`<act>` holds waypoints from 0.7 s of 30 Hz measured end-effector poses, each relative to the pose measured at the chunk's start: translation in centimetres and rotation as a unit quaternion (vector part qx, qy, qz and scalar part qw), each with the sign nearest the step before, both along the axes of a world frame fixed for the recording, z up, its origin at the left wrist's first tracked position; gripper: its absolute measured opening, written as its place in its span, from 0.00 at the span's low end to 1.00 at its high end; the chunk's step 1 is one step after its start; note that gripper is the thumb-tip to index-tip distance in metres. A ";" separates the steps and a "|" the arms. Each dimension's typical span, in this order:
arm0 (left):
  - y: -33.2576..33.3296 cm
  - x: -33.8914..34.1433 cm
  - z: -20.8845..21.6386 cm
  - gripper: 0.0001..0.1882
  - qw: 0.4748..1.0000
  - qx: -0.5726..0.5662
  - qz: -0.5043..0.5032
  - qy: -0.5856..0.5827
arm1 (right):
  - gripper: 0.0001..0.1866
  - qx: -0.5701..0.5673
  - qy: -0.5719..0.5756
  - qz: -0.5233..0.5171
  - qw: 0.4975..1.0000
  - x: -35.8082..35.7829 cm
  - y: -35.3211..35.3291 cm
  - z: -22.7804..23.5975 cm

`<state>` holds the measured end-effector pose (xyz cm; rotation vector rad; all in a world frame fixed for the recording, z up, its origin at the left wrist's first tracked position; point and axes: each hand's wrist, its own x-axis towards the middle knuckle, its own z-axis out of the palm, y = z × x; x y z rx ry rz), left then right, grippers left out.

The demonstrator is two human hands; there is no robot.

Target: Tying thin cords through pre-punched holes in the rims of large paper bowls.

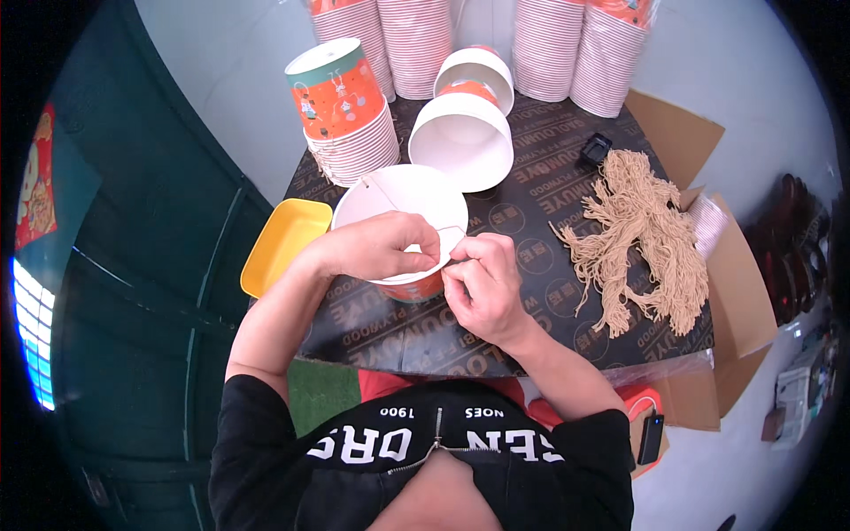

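A round paper bucket point(436, 190), white inside with an orange printed outside, stands open end up near the table's front edge. From a small hole at its far left rim a thin beige string point(382, 191) runs across the inside toward my hands. My left hand point(385, 246) reaches over the near left rim, its fingers pinched on the string inside the bucket. My right hand point(487, 285) is closed at the right rim, thumb and forefinger pinched at the string just outside the wall. The fingers partly hide the string between the two hands.
A yellow tray point(288, 243) sits left of the bucket. Behind it rises a stack of buckets point(345, 111); two white buckets point(460, 146) lie on their sides. Beige string bundles point(637, 239) and a small black object point(596, 149) are at right. Wrapped bucket stacks point(549, 49) line the back.
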<state>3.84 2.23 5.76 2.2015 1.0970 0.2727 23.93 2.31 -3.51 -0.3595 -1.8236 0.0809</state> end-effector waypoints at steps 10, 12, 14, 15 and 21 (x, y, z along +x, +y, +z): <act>-3.0 1.0 0.1 0.07 0.986 0.061 0.143 -0.067 | 0.10 -0.034 -0.042 0.013 0.998 0.6 0.3 0.8; -3.5 1.5 0.2 0.06 0.976 0.044 0.184 -0.107 | 0.10 -0.032 -0.049 0.013 0.998 0.8 0.4 0.8; -3.7 1.5 -0.2 0.05 0.973 0.057 0.178 -0.133 | 0.10 -0.030 -0.056 0.014 0.998 0.7 0.3 0.9; -3.7 1.5 -0.4 0.05 0.970 0.069 0.171 -0.160 | 0.10 -0.030 -0.056 0.016 0.998 0.8 0.3 0.9; -3.7 0.9 -1.3 0.05 0.962 0.058 0.196 -0.179 | 0.10 -0.025 -0.050 0.010 0.998 0.4 -0.2 0.8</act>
